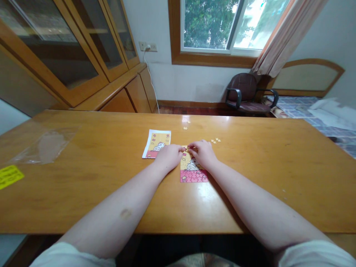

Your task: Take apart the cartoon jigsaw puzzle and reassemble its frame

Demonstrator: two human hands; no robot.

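A small jigsaw puzzle (pixel 191 171), yellow above and pink below with a white cartoon figure, lies on the wooden table (pixel 111 178). My left hand (pixel 169 155) rests at the puzzle's upper left corner with fingertips pinched together. At the upper edge my right hand (pixel 202 151) pinches a small yellow piece (pixel 190 149) between its fingers. The two hands almost touch there, and they hide the puzzle's top rows. A printed picture card (pixel 156 143) showing the same image lies just left of my left hand.
Loose yellow puzzle pieces lie beyond the hands: a few (pixel 215 140) at the right, one (pixel 185 128) and another pair (pixel 187 121) farther back. A clear plastic bag (pixel 44 146) and a yellow slip (pixel 9 176) lie far left. An armchair (pixel 247 94) stands behind the table.
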